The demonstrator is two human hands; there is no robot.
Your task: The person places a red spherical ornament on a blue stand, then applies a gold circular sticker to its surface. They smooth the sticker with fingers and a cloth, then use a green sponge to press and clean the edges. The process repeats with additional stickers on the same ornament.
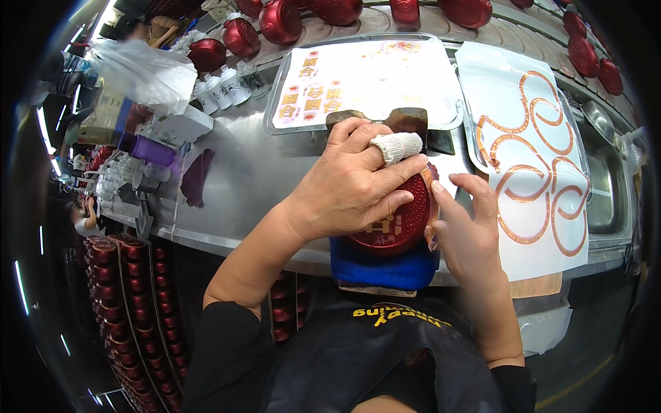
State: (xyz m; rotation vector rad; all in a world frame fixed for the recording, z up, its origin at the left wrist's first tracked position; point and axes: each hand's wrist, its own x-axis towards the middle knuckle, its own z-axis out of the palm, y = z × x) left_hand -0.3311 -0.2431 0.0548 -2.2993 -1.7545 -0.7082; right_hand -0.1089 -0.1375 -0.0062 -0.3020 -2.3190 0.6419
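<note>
A round, flattened dark-red vessel (390, 235) with gold marks and a dotted surface leans on a blue cloth pad (385, 265) in front of me. My left hand (358, 175) lies across its top and grips it, thumb on the face; a white knitted sleeve (397, 147) covers one finger. An orange-gold strip (428, 180) runs along the vessel's right rim. Beside that rim is my right hand (468, 230), its fingers half bent and apart, one fingertip by the strip. A dark brown support (409, 120) stands behind the vessel.
A tray (274, 127) holds a white decal sheet (358, 76). Right of it lies a sheet with orange ring-shaped decals (530, 165). White bottles (224, 89), a purple bottle (147, 149) and a purple cloth (197, 178) are left. Red vessels (280, 22) line the far side.
</note>
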